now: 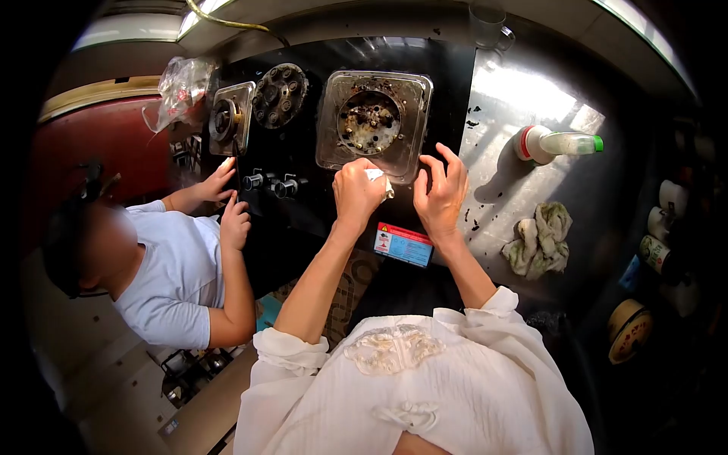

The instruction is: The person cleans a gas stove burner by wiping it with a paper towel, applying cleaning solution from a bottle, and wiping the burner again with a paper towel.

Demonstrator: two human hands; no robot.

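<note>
My left hand (pixel 359 193) is closed on a crumpled white cloth (pixel 388 187) at the front edge of a square metal burner tray (pixel 328 136). Grease and dark crumbs cover the round burner opening (pixel 369 121) in the middle of that tray. Beside the tray's front right corner is my right hand (pixel 442 189), its fingers apart and nothing in it. Below both hands, a red and blue label (pixel 403 244) shows on the front of the black stove (pixel 303 163).
A co-worker (pixel 178 265) has both hands by the left burner (pixel 225 119). A round black burner part (pixel 280 95) lies near it. On the metal counter (pixel 493 178) at right are a spray bottle (pixel 557 144), a stained rag (pixel 540 241), a glass mug (pixel 489 29) and dark crumbs.
</note>
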